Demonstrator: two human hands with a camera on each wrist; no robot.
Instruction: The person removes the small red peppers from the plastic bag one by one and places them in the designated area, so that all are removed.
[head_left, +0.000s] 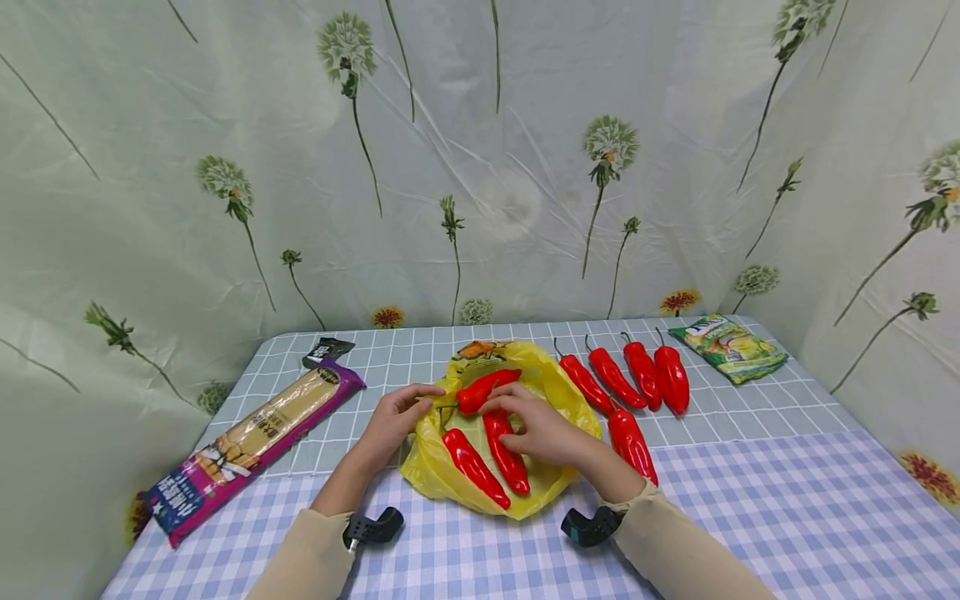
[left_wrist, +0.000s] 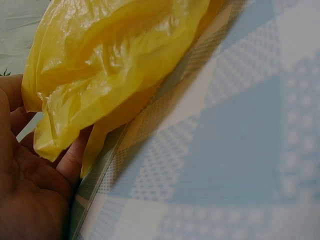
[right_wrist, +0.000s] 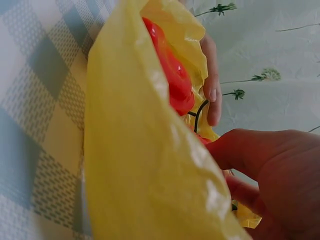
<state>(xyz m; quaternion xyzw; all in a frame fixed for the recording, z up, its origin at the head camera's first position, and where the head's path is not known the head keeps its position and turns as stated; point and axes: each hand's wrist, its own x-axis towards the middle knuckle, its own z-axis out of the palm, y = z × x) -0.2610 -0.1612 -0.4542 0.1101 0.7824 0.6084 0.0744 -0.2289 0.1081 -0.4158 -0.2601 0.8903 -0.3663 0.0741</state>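
A crumpled yellow plastic bag (head_left: 431, 475) lies spread open mid-table with three glossy red chili peppers in it. My left hand (head_left: 399, 417) holds the bag's left edge; in the left wrist view the thin plastic (left_wrist: 115, 65) hangs over the fingers. Inside the bag, my right hand (head_left: 536, 423) grips the middle chili pepper (head_left: 512, 467) near its upper end. Left of that pepper lies another chili pepper (head_left: 476, 468), and a third chili pepper (head_left: 480, 390) lies across the back. The bag's wall (right_wrist: 135, 145) hides most of the gripped pepper in the right wrist view.
Right of the bag lie several more red chili peppers (head_left: 670, 379), one close to my right forearm. A green packet (head_left: 727, 348) is at the back right. On the left are a long purple noodle packet (head_left: 258, 437) and a small black packet (head_left: 327, 351).
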